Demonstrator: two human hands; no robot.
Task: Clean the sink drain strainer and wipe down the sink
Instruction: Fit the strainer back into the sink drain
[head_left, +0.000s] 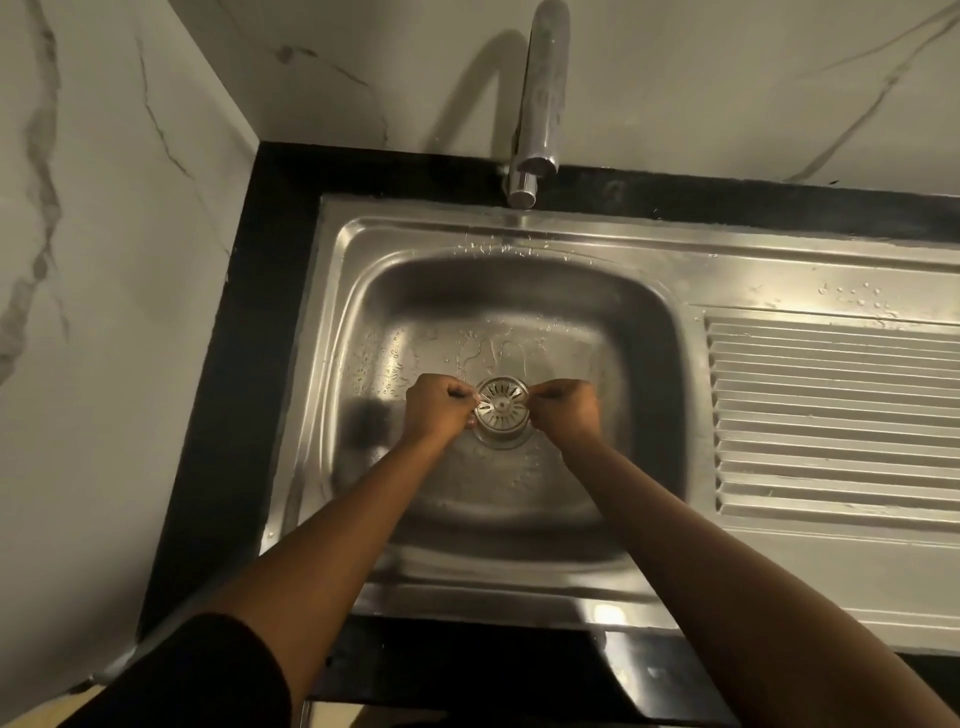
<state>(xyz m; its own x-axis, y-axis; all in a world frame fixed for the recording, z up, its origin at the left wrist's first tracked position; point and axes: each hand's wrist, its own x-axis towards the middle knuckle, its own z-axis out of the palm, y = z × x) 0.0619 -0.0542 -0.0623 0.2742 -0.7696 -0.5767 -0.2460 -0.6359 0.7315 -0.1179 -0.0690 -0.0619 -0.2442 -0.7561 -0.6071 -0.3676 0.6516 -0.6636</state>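
As left hand (439, 410) and right hand (567, 413) pinch strainer (502, 405), faucet (537, 104) overhangs.

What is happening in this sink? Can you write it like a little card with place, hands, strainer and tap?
place: steel sink in a black counter
strainer: round, metal, at the drain, mid-sink
left hand: pinches its left edge
right hand: pinches its right edge
tap: above the back rim, no water seen running
drops: on the rim and sink floor
drainboard: ribbed, right of the basin
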